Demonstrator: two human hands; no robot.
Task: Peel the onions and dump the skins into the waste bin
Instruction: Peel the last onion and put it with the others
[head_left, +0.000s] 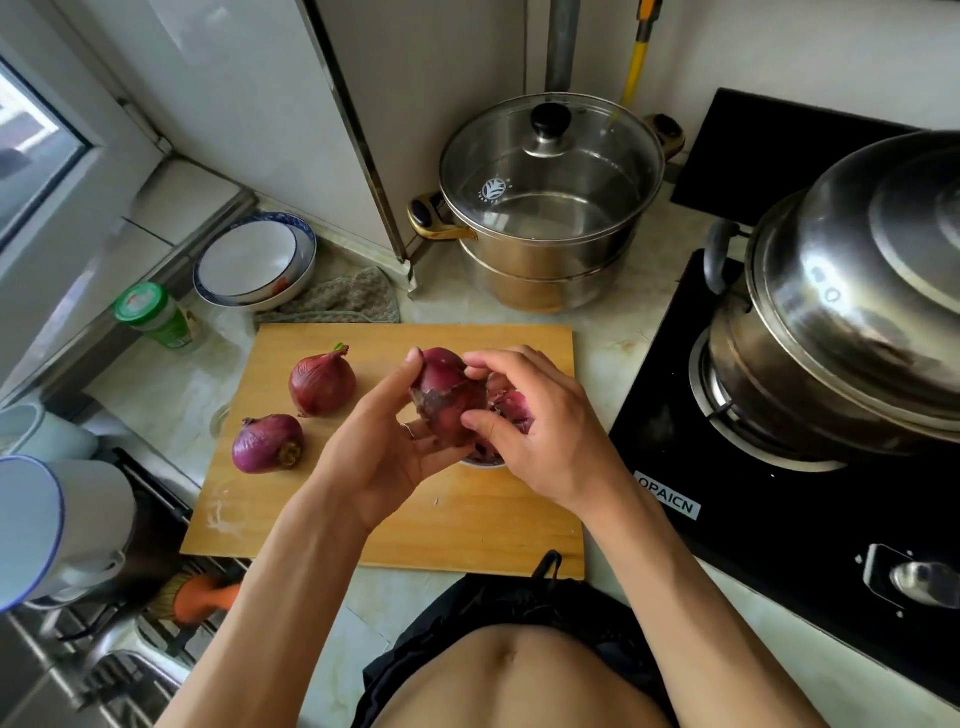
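Observation:
My left hand (382, 447) grips a red onion (448, 400) above the wooden cutting board (415, 525). My right hand (540, 431) pinches the skin on the onion's right side, fingers curled round it. Loose purple skins (511, 408) lie under my right hand in a small white bowl (485, 462), mostly hidden. Two unpeeled red onions rest on the board's left part: one (322, 384) further back with a small green sprout, one (267, 443) nearer the left edge. No waste bin is in view.
A lidded steel steamer pot (550, 208) stands behind the board. A black gas hob (779, 467) with a large domed steel pot (852, 312) is at the right. Stacked plates (254, 262), a cloth (337, 299) and a green-capped jar (156, 314) sit at the left; a sink rack (104, 649) is lower left.

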